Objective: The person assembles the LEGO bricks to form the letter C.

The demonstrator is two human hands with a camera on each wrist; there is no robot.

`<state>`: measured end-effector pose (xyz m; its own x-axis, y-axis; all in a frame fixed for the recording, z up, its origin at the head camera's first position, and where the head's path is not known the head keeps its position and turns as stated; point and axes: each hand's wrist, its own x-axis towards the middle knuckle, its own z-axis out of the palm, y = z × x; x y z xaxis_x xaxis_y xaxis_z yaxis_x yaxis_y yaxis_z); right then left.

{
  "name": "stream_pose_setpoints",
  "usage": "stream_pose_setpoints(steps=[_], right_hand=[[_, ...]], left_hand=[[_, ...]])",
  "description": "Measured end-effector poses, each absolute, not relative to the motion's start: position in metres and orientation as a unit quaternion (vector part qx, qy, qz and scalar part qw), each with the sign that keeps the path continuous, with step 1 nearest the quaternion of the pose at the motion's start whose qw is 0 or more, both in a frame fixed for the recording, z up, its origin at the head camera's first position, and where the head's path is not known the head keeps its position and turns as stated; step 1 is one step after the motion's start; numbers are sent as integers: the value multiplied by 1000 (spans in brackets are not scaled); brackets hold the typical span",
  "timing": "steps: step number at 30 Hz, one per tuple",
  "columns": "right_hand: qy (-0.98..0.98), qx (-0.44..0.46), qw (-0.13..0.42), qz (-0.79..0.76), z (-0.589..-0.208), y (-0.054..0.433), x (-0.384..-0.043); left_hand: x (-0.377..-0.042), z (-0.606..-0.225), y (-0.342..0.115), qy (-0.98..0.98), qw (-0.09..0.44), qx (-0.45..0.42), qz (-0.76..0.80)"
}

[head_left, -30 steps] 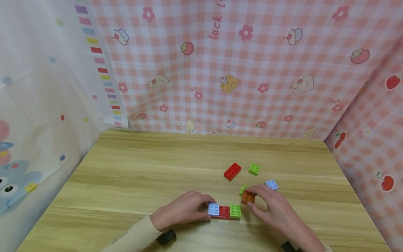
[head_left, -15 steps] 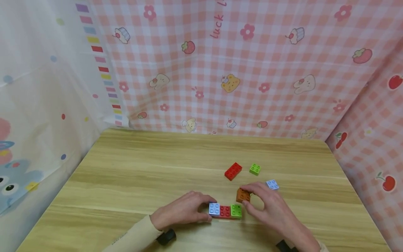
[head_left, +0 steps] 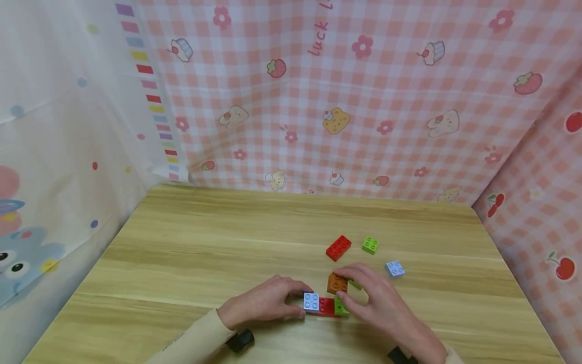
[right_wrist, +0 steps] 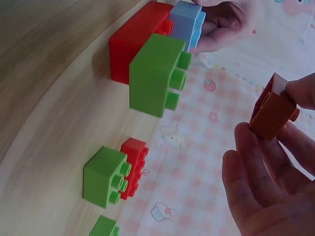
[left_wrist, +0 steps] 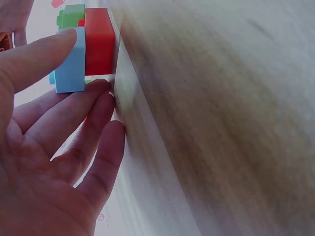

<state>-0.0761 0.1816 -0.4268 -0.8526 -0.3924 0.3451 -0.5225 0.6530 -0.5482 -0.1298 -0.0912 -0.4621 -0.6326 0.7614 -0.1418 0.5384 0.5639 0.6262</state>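
My left hand [head_left: 268, 301] pinches the light blue building brick [head_left: 311, 302] between thumb and fingers. That brick is at the left end of a long red brick [left_wrist: 100, 42] lying on the table, jutting a little past its end in the left wrist view. A green brick [right_wrist: 153, 73] stands on the red brick's right end, with red studs showing between the two. Above and just behind this row, my right hand [head_left: 382, 303] holds an orange-brown brick [head_left: 337, 283], studs up, by thumb and fingertips. In the right wrist view, the brick's hollow underside [right_wrist: 261, 101] partly shows.
Behind the right hand lies a partly hidden green brick [head_left: 355, 284]. Farther back on the wooden table [head_left: 227, 237] are a red brick [head_left: 338, 247] and another green brick [head_left: 370, 245], with a light blue brick [head_left: 395, 269] to the right. Patterned cloth [head_left: 291, 101] hangs around the table.
My right hand has carried the orange-brown brick leftward, from right of the row to over its right part. The left hand keeps its grip on the light blue brick.
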Motion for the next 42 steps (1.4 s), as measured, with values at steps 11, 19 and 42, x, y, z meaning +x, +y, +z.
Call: stream_pose_setpoints(steps=[11,19,42], right_hand=[[-887,297,107,337,-433,171,-83],[-891,292,61,342,-436,163,-86],[-891,325,16,315,-448,148,-86]], left_hand=[[-133,-464,-89,856,192,382,291],[-133,-464,-90,860,188,381,283],[-132,-465,-93,860,189,379,284]])
